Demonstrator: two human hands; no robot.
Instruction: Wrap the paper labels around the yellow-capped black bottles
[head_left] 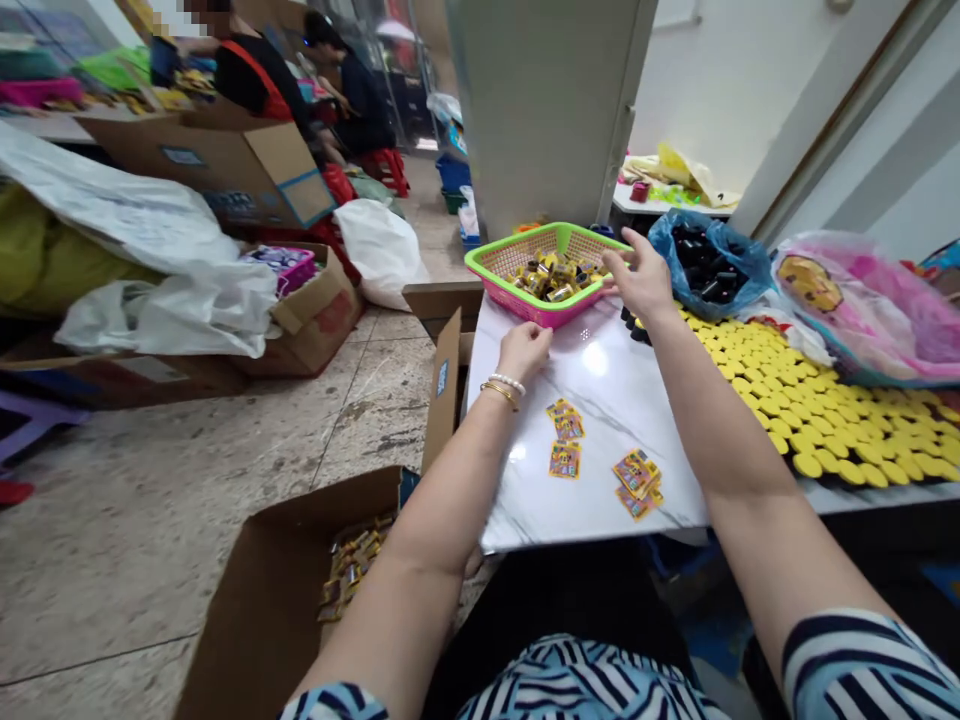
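A green-rimmed pink plastic basket [510, 300] stands at the far end of the marble-look table [607, 400], with small yellow and dark wrapped pieces [555, 275] inside. My right hand [641, 275] is at the basket's right rim, fingers apart; whether it touches the rim is unclear. Just before the basket's front side, my left hand [525, 352] is closed, its fingertips turned away, so anything in it is hidden. Several printed yellow-orange cards [565, 459] lie between my forearms, and a small overlapping pile of cards [637, 472] lies nearer the right forearm.
Many yellow round pieces [810, 400] cover the table's right side. Behind them sit a blue bag of black parts [705, 265] and a pink plastic bag [885, 300]. An open carton [262, 570] holding wrapped pieces stands lower left. Two people sit farther back.
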